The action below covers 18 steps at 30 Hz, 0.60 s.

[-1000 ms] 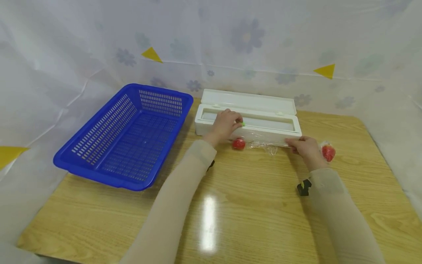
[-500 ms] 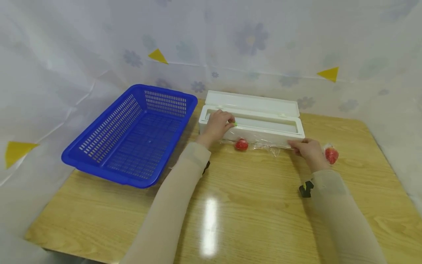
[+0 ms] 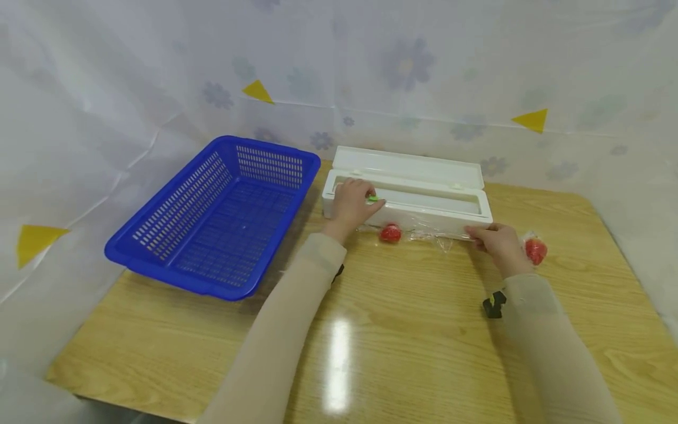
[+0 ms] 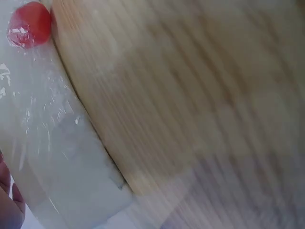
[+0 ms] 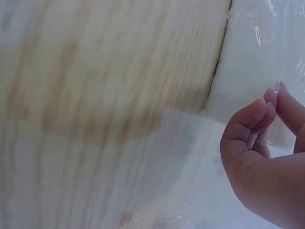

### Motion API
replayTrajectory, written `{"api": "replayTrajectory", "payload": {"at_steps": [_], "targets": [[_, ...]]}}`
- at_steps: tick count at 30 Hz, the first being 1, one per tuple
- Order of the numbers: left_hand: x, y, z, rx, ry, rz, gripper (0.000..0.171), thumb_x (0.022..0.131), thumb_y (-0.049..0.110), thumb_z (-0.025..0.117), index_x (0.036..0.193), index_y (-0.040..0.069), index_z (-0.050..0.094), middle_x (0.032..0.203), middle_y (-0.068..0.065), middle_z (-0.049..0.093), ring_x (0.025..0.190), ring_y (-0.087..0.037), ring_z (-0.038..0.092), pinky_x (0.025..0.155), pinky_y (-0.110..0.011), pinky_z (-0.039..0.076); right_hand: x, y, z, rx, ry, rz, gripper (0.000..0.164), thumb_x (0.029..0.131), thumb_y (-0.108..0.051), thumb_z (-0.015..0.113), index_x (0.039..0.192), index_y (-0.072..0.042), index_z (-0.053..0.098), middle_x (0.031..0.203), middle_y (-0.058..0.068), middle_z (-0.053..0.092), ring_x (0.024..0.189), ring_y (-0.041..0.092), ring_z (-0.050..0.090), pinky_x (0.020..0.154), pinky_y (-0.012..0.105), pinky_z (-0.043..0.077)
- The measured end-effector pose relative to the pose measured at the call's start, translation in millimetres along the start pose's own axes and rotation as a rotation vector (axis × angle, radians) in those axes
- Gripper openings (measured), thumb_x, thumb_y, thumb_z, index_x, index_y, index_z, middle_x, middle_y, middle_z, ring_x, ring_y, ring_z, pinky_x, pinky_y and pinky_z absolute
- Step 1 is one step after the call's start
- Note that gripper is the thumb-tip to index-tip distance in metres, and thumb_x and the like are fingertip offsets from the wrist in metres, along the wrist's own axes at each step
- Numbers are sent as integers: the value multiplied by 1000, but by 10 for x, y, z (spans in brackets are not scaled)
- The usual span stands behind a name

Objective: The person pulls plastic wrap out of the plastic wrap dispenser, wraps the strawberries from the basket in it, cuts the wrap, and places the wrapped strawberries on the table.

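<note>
A white cling film dispenser [image 3: 450, 222] lies along the far side of the table, its long lid raised. My left hand [image 3: 349, 203] is over its left part, with a green slide cutter [image 3: 374, 199] between thumb and fingers. At the front right corner, my right hand [image 3: 498, 242] pinches the edge of clear cling film [image 5: 267, 33] between thumb and fingertips. The film hangs down the dispenser's front and bunches on the table. A round red fruit [image 3: 390, 233], covered by film, sits against the front wall; it also shows in the left wrist view [image 4: 29, 25].
A blue slotted plastic basket [image 3: 212, 291] stands at the left of the wooden table [image 3: 424, 347]. Another red fruit [image 3: 536, 251], wrapped in film, lies just right of my right hand. A flowered white curtain [image 3: 408, 100] hangs behind the table.
My left hand has slid leftward along the dispenser with the green cutter. Its thumb now sticks out more to the right. My right hand keeps its hold at the corner; the head view has shifted slightly.
</note>
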<state>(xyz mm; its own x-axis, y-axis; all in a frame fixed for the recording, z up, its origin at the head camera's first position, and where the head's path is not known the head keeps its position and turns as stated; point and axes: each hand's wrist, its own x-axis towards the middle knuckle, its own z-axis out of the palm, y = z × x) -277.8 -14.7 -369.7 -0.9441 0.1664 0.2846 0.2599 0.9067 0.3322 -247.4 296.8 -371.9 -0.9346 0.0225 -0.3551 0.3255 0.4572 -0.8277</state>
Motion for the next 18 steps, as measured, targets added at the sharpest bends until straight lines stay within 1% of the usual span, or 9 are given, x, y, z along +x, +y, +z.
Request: {"api": "replayTrajectory", "payload": {"at_steps": [4,7,10,14,18], "targets": [[-7,28,-6,-7,38,-41,24,89,41,60,92,17,63,93,4,65,97,-15,54,87,-34,43,1,-4,-1,8,-1,2,36,89,-39,60,105,-9,48,73,-20,56,72,-3,57,73,16,50],[-4,6,-9,-34,61,-87,21,87,39,62,91,18,64,92,4,65,95,-14,54,87,-34,41,-5,-14,0,15,0,-6,35,89,-38,60,104,-9,48,73,-19,55,73,-2,56,73,16,50],[-6,-29,-8,-56,69,-136,20,86,38,62,91,19,64,93,6,65,96,-12,54,91,-35,39,-13,-22,-3,7,9,-7,35,89,-39,60,104,-9,48,73,-20,55,72,-2,55,73,15,50],[-20,-57,0,-71,72,-174,19,86,39,62,91,21,63,96,9,66,104,-12,52,97,-40,34,-15,-23,-3,1,16,-3,36,89,-39,60,104,-9,48,73,-20,55,72,-2,55,72,16,50],[-47,-59,8,-83,93,-216,19,85,41,63,90,22,63,97,9,66,114,-17,48,105,-46,26,-12,-24,8,11,13,-7,35,89,-37,60,104,-8,48,72,-19,55,72,-2,55,73,16,51]]}}
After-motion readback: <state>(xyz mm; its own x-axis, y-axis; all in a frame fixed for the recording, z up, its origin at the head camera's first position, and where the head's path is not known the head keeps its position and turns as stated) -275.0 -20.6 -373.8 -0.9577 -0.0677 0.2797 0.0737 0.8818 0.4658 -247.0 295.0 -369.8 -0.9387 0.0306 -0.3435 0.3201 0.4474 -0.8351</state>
